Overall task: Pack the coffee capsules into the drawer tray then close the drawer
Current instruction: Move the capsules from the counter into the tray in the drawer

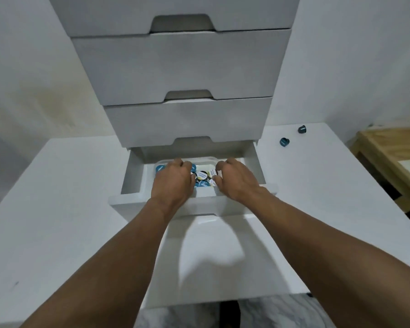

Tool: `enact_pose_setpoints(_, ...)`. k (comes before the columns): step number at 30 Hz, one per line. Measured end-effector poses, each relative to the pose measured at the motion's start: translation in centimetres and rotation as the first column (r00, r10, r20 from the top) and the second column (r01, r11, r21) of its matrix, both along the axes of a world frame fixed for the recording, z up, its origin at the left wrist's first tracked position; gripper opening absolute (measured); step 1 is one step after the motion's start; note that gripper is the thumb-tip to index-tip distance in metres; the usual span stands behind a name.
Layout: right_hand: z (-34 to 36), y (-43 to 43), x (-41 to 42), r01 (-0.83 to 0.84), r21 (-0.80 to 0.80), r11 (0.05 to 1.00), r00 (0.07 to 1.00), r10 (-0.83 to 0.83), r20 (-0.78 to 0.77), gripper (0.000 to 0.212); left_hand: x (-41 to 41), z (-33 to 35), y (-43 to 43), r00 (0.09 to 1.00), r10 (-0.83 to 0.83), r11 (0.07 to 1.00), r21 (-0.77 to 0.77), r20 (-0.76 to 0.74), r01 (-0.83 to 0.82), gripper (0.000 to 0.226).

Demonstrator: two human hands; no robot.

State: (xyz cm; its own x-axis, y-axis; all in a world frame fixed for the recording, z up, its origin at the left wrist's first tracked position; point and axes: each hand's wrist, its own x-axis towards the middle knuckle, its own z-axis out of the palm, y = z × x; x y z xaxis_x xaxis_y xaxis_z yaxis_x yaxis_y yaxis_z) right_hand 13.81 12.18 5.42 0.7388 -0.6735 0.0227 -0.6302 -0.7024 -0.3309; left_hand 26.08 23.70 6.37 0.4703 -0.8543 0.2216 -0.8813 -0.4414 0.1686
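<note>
Hands: we are finding the left hand (173,178) and right hand (234,179) curled in the tray (199,159); whether either is holding anything, we cannot tell.
Strays: two loose capsules (284,142) are lying well right of the right hand, the nearer hand.
Cabinet: the drawer (133,171) is standing open.

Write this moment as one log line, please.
drawer: open | left hand, right hand: in tray, fingers curled among capsules | loose capsules: two on table, right | grip: unclear

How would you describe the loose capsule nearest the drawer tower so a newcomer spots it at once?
Find the tall white drawer tower; on the white tabletop to its right lie two loose capsules. The one meant is the brighter blue capsule, closer to the tower and the camera; the darker capsule sits farther back toward the wall.
</note>
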Motion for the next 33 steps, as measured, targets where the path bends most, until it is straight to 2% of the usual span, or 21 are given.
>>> enact_pose_setpoints(6, 1.4, 1.7, -5.1, 0.062, -0.010, 0.998, 0.998, -0.062, -0.031, 0.034, -3.8, 1.0, 0.5, 0.998, -0.062, 0.998, -0.002, 0.019, 0.062, 0.030)
enact_pose_setpoints(12, 3.6, -0.9, -10.1, 0.122, -0.041, 0.992, 0.992, -0.122, 0.008, 0.037, -8.3, 3.4, -2.8, 0.987, -0.136, 0.990, -0.036, 0.081, 0.140, 0.029)
enact_pose_setpoints(18, 4.1, -7.5, -17.1, 0.144, -0.049, 0.988, 0.990, -0.144, -0.001, 0.037, -14.5, 4.2, -9.0, 0.990, -0.128, 0.990, -0.046, 0.064, 0.131, 0.028)
enact_pose_setpoints(26, 4.2, -18.9, -28.1, 0.133, -0.053, 0.990, 0.988, -0.136, -0.067, 0.033, -25.4, 1.8, -19.4, 0.996, -0.084, 0.995, -0.051, -0.003, 0.084, 0.029)
enact_pose_setpoints(33, 3.9, -25.8, -32.4, 0.083, -0.032, 0.996, 0.992, -0.086, -0.089, 0.032, -30.3, 0.8, -25.7, 0.999, -0.024, 1.000, 0.005, -0.044, 0.024, 0.028)
